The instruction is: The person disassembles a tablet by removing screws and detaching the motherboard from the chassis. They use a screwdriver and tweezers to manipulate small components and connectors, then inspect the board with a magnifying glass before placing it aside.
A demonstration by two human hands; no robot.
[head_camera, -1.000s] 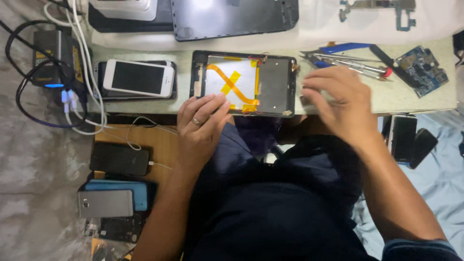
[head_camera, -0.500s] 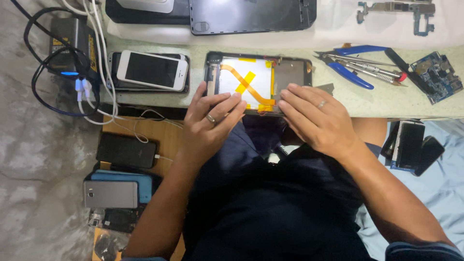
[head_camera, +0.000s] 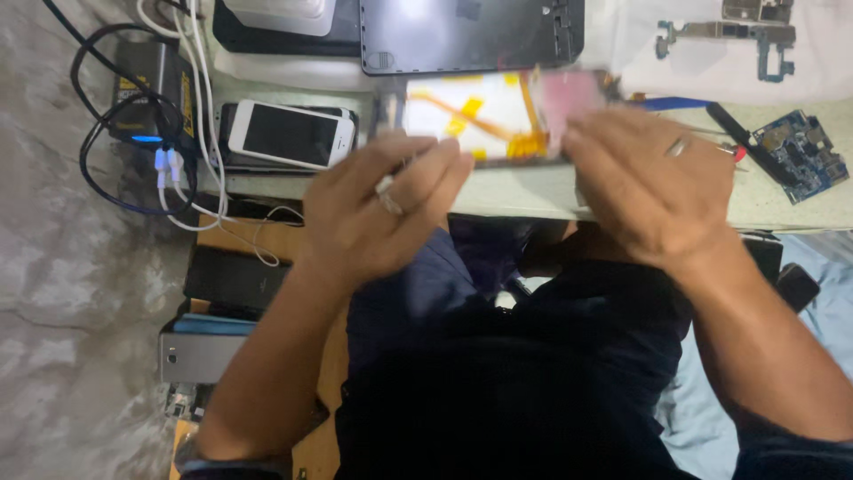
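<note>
An opened tablet [head_camera: 480, 116] with a white inside and orange tape strips lies blurred at the near edge of the pale bench. My left hand [head_camera: 382, 209], a ring on one finger, has its fingertips at the tablet's left lower edge. My right hand [head_camera: 657, 187], also ringed, covers the tablet's right end with its fingers over a pinkish part. Both hands seem to grip the tablet by its ends. The tablet's lower edge is partly hidden by my fingers.
A white phone [head_camera: 289, 133] lies left of the tablet, a black back cover [head_camera: 471, 36] behind it. A blue circuit board [head_camera: 795, 156] and blue-handled tools [head_camera: 675, 104] lie right. A power block with cables [head_camera: 151, 89] sits far left; stacked phones [head_camera: 209, 347] lie below.
Both hands moved apart from the tablet's near side to its two ends. The tablet now looks blurred and shifted, as if being lifted or turned.
</note>
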